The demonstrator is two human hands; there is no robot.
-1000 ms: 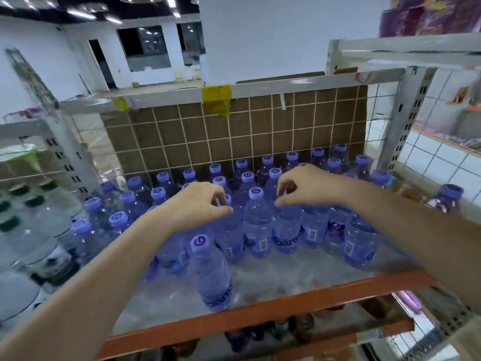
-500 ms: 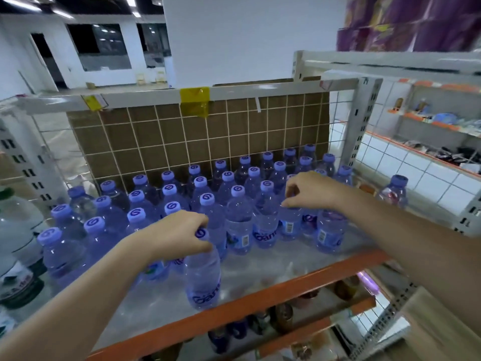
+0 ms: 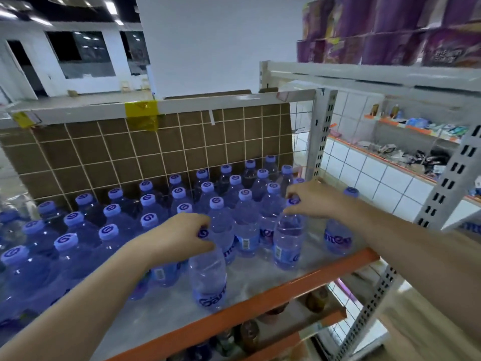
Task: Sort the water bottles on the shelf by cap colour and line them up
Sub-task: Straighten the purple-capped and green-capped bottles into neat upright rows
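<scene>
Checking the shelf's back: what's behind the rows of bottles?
A white wire grid with brown cardboard behind it. The bottles cover its lower edge; whatever lies behind the cardboard is hidden.

A brown cardboard sheet (image 3: 145,152) is seen standing behind a white wire grid (image 3: 182,142) at the back. A strip of yellow tape (image 3: 141,113) is stuck over the grey top rail (image 3: 208,104), and a smaller yellow piece (image 3: 22,119) is seen near the left end. Purple packages (image 3: 390,29) are stacked on the upper right. To the right, a white-tiled counter (image 3: 377,175) is cluttered with small items. Dark jars (image 3: 250,334) are partly visible on the level below.
</scene>
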